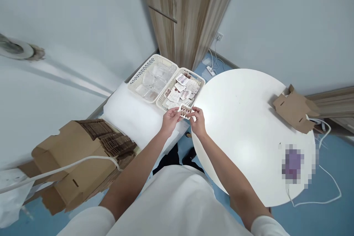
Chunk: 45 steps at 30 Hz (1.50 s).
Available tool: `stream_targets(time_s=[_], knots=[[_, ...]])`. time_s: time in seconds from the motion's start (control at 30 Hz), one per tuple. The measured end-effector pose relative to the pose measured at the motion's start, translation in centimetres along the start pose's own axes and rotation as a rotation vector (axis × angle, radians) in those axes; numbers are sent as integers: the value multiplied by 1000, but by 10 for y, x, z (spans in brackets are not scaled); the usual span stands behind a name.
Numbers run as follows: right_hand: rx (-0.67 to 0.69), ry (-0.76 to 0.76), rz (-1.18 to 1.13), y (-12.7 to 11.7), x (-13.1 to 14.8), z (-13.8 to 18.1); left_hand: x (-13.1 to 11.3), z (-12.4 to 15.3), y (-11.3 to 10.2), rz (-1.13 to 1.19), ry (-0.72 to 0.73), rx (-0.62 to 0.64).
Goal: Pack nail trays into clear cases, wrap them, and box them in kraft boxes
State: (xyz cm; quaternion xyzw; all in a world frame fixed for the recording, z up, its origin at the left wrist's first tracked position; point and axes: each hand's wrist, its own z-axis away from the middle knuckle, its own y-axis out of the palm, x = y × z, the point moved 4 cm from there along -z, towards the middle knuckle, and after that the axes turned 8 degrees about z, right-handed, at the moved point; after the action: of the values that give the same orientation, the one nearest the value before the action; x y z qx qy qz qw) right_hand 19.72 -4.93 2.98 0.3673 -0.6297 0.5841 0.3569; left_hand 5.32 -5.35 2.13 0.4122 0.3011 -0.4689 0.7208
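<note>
My left hand (169, 121) and my right hand (198, 121) hold a small white tray of press-on nails (185, 110) between them, one at each side. Two rows of glossy brown, nail-shaped pieces show on its face. My fingers are closed on its edges, and the right fingertips reach over the front. Just beyond my hands stands a cream basket (201, 80) filled with a loose pile of printed cards and packs (181, 92). Against its left side is a second cream basket (137, 77) with clear plastic cases (157, 77) in it.
Both baskets stand on a white-covered surface (124, 107). To the right is a round white table (235, 118) bearing a cardboard box (294, 108) and a blurred purple item (293, 162). Flattened cardboard boxes (69, 155) are stacked at left. A wooden cabinet (188, 14) stands behind.
</note>
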Motion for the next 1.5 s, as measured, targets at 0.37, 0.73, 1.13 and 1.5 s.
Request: stream_targets(time_s=[0.37, 0.73, 1.13, 1.5], knots=[[-108, 267, -269, -102, -29, 130, 58, 92, 69, -112, 16, 153], [-295, 402, -473, -173, -46, 209, 112, 157, 132, -255, 7, 435], [-389, 493, -428, -184, -61, 243, 122, 145, 153, -484, -27, 638], [-443, 670, -532, -191, -75, 256, 138, 138, 175, -527, -105, 737]])
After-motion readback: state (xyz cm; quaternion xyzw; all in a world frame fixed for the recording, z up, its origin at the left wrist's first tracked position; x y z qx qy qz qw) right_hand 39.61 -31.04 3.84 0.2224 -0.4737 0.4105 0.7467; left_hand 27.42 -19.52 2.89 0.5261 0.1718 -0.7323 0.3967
